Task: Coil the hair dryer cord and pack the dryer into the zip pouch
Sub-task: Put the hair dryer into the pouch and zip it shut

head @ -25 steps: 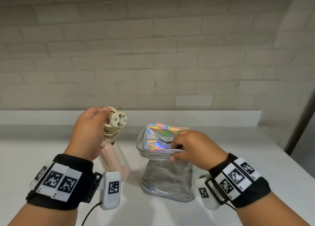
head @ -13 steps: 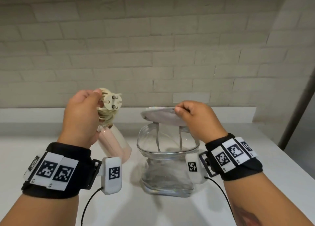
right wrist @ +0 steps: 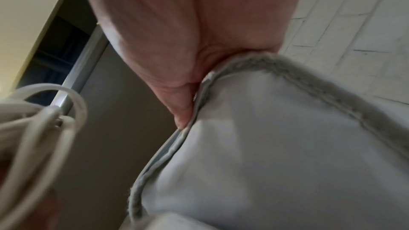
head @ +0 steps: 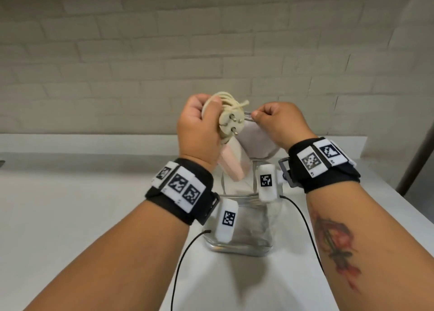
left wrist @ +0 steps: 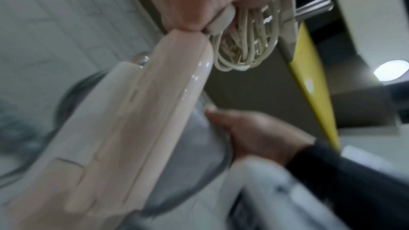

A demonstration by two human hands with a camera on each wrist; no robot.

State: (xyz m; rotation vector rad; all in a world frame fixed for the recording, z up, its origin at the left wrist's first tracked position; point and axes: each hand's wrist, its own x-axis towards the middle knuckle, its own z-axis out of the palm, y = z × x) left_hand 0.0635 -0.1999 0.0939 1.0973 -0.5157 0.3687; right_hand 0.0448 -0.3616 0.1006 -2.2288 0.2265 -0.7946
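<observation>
The coiled cord (head: 231, 100) and plug (head: 229, 125) are gripped in the left hand (head: 197, 130) – fingers curled round the bundle, pink dryer (head: 231, 167) hung below it, angled twd the pouch mouth. The zip pouch (head: 249, 231) stands on the white counter (head: 70, 216) under both hands; its lid flap (head: 254, 141) is pinched at the rim by the right hand (head: 279, 122) & held raised, just beside the plug. No readable writing – only black-and-white marker squares on the wrist bands (head: 185, 188).
</observation>
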